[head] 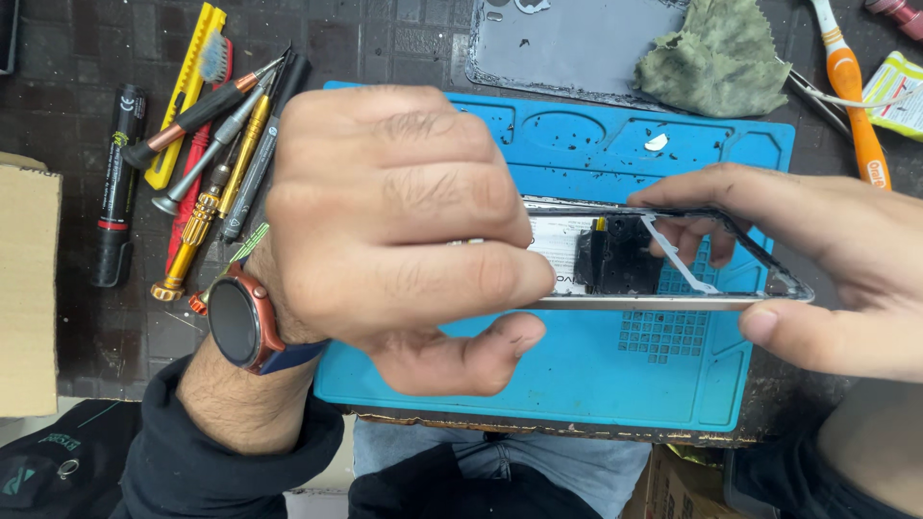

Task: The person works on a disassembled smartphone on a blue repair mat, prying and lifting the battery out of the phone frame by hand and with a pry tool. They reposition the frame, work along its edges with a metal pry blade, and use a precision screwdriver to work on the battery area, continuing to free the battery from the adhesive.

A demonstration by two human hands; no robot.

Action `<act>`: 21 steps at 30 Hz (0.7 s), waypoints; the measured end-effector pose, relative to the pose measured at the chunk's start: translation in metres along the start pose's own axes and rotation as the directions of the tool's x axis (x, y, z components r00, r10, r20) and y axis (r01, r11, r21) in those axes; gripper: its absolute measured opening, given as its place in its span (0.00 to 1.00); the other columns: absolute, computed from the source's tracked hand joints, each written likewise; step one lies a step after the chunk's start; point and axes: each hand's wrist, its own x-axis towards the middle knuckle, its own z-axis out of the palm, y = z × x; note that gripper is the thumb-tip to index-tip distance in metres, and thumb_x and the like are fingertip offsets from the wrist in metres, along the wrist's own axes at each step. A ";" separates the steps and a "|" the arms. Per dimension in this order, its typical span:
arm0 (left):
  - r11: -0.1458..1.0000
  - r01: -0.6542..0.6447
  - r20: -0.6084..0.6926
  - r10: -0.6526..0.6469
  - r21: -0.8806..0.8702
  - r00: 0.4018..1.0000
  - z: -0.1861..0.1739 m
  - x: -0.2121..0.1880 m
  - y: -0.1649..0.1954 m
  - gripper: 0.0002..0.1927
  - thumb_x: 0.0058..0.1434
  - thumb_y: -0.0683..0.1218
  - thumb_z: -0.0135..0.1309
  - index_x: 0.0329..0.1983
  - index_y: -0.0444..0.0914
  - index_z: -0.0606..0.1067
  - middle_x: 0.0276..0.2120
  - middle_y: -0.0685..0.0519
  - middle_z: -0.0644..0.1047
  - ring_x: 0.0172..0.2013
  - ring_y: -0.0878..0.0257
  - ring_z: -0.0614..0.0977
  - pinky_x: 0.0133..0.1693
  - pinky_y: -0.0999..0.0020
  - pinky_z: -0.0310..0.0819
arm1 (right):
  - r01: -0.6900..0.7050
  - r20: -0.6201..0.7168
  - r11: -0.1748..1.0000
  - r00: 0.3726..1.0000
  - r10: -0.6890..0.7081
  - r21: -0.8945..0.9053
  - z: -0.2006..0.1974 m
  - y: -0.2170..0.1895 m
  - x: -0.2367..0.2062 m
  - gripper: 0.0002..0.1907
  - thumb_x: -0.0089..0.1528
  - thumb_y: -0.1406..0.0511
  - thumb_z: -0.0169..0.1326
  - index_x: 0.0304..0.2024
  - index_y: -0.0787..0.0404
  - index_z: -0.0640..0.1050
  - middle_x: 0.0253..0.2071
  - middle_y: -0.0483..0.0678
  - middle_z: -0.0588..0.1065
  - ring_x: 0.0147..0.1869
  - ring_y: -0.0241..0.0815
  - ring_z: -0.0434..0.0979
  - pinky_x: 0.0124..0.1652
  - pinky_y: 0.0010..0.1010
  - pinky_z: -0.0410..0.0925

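Observation:
An opened phone body [654,259], with a metal frame and dark inner parts showing, is held on edge above a blue work mat [625,375]. My left hand [404,231], with a round watch on the wrist, grips the phone's left end and covers most of it. My right hand [827,259] holds the phone's right end, fingers behind the frame and thumb in front. A thin white strip [678,255] runs slantwise across the open frame.
Several screwdrivers and a yellow-handled brush [212,125] lie left of the mat, with a black marker [117,183] and a cardboard box [27,288] beyond. A grey phone back cover [567,43], a green cloth [716,58] and an orange-handled tool [856,106] lie behind the mat.

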 end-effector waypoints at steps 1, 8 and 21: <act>1.000 0.027 0.006 -0.027 -0.010 1.000 0.001 0.001 0.001 0.07 0.56 0.47 0.64 0.32 0.38 0.80 0.28 0.54 0.76 0.28 0.56 0.79 0.31 0.61 0.69 | -0.013 -0.012 1.000 1.000 0.013 -0.023 0.002 -0.003 0.000 0.46 0.58 0.46 0.53 0.72 0.67 0.65 0.55 0.50 0.76 0.58 0.44 0.75 0.55 0.32 0.70; 0.979 0.198 -0.001 -0.198 -0.041 0.980 -0.001 0.004 0.005 0.10 0.54 0.48 0.64 0.35 0.40 0.78 0.35 0.54 0.76 0.35 0.55 0.79 0.35 0.60 0.71 | -0.098 -0.127 0.977 0.989 0.075 -0.187 0.019 -0.012 0.000 0.46 0.58 0.54 0.55 0.71 0.72 0.59 0.54 0.54 0.69 0.59 0.47 0.71 0.55 0.38 0.66; 0.925 0.320 0.230 -0.363 0.203 0.903 0.027 -0.001 0.000 0.34 0.52 0.66 0.69 0.49 0.37 0.76 0.44 0.49 0.72 0.43 0.52 0.74 0.45 0.54 0.60 | -0.256 -0.132 0.828 0.967 0.220 -0.499 0.035 -0.028 0.028 0.48 0.52 0.48 0.58 0.65 0.69 0.59 0.52 0.57 0.63 0.56 0.53 0.61 0.54 0.47 0.57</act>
